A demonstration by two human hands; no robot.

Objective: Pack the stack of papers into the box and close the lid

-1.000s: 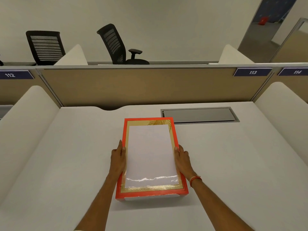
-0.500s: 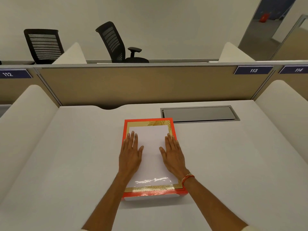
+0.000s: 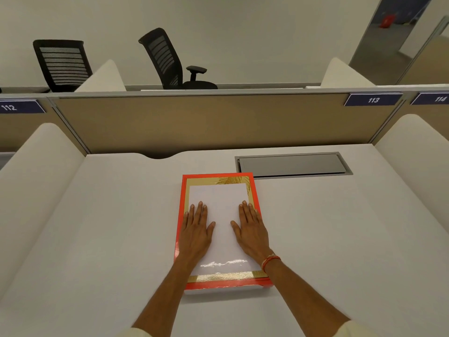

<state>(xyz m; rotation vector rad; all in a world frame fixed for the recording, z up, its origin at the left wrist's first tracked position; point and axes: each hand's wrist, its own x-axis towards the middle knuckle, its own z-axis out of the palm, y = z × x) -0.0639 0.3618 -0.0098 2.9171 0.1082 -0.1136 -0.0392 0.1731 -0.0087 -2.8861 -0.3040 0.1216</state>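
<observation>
A flat box with a red and gold lid point(image 3: 220, 178) lies shut on the white desk point(image 3: 109, 227), its glossy white centre panel facing up. My left hand point(image 3: 195, 232) rests flat, palm down, on the left half of the lid. On the right half my right hand point(image 3: 251, 232) lies flat the same way, fingers apart, with a red thread band at the wrist. Neither hand holds anything. No papers show; the inside of the box is hidden.
A grey cable hatch point(image 3: 292, 164) is set into the desk behind the box to the right. A tan partition point(image 3: 218, 122) closes off the far edge, and white dividers point(image 3: 36, 171) flank both sides. Two black office chairs point(image 3: 167, 59) stand beyond.
A second ago my hands gripped the lid's left and right edges. They then moved onto its top and now lie flat there, spread a little wider apart than half a second ago.
</observation>
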